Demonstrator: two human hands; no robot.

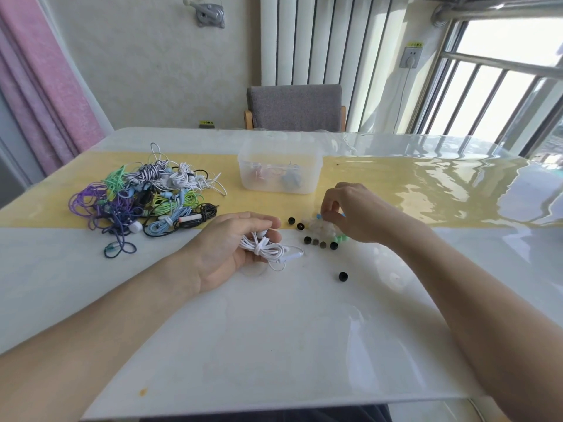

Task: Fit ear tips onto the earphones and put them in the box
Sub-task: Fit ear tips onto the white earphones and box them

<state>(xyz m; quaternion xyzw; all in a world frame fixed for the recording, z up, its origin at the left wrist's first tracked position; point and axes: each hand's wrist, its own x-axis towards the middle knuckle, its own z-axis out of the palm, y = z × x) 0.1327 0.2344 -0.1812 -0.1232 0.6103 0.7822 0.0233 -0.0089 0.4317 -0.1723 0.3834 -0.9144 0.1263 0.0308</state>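
Over by the ear tips (323, 229), my right hand (353, 214) pinches one (pick translucent, matches white) w/ left hand (237, 245) gripping the white earphones (268, 249).

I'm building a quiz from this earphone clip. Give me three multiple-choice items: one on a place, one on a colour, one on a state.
1. Where does the plastic box stand?
A. on the yellow strip
B. on the chair
C. on the floor

2. What colour are the earphones in the left hand?
A. purple
B. white
C. green

3. What is the right hand doing?
A. resting flat
B. gripping the box
C. picking among the ear tips

Answers: 1 A, yellow shows around its base. 2 B, the coiled cable is white. 3 C, its fingers curl over the pile.
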